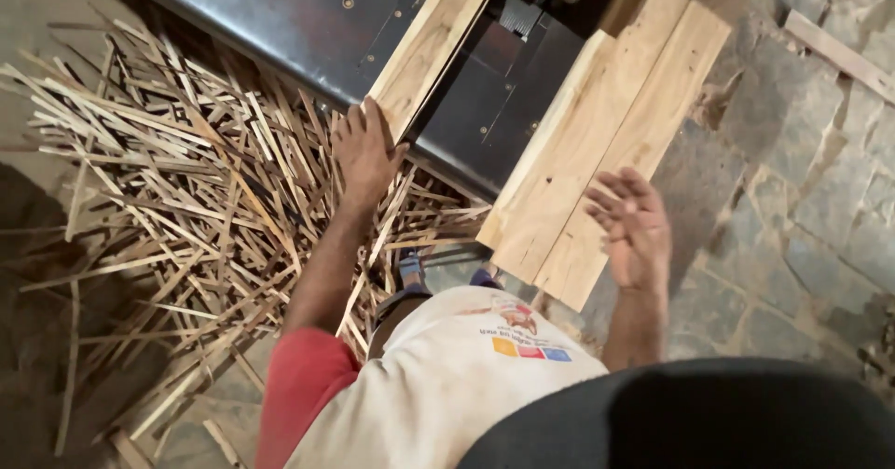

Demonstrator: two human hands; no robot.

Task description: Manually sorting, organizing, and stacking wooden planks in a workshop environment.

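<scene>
Two bare hands appear from above, over a woodworking machine and a stone floor. The left hand [365, 147] lies flat, fingers together and extended, pressed against the near end of a narrow pale plank [433, 45]; it pushes rather than grips, with no finger curled around the wood. The plank rests lengthwise on the dark metal machine table [280, 21], its near end at the table's front edge and its far end running toward the top of the view. The right hand [632, 222] hangs in the air, released and holding nothing, palm turned partly upward with the fingers spread and slightly blurred. It hovers just beside the near right edge of a stack of wide boards [597, 143], apart from them. These boards lie side by side, leaning from the right side of the machine table down toward the stone floor [802, 208]. To the left of the machine, a loose heap of thin wood offcuts [177, 189] covers the ground. A separate wooden strip [839, 54] lies on the floor at the upper right. The person wears a pale apron [438, 385] and a red sleeve [298, 385].
</scene>
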